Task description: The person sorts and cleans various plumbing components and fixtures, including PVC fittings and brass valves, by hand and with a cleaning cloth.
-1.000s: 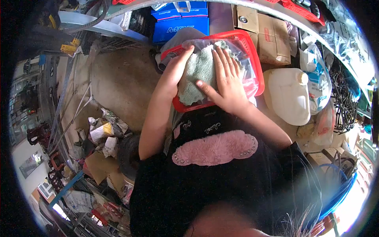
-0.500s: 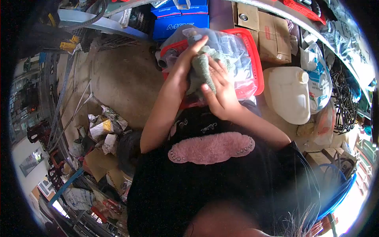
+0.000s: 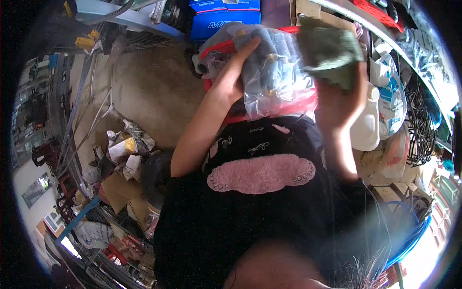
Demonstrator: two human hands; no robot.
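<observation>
Left hand (image 3: 236, 72): fingers spread and pressed against the side of a clear plastic bag (image 3: 276, 77), holding it from the left; the fingertips reach up toward the top of the bag.
Right hand (image 3: 339, 103): raised to the right of the bag, gripping a grey-green cloth (image 3: 329, 50) from below; the picture is blurred here, so the fingers cannot be told apart, but the cloth sits bunched on top of the hand.
Cloth: clear of the bag, up and to its right, in front of the cardboard boxes (image 3: 308, 9) at the top of the view.
Plastic bag: crumpled and standing tall in a red plastic basket (image 3: 288, 108); dark items show dimly through it, too unclear to name.
Red basket: just in front of the person's chest, its rim showing below and to the left of the bag.
White jug (image 3: 365, 130): just right of the basket, partly hidden behind the right forearm.
Blue boxes (image 3: 224, 14): stacked beyond the basket, at the top.
Floor (image 3: 149, 96): bare concrete to the left, with crumpled paper and scraps (image 3: 125, 154) lying lower left.
Clothing: a black top with a pink fuzzy patch (image 3: 262, 173) fills the lower middle.
</observation>
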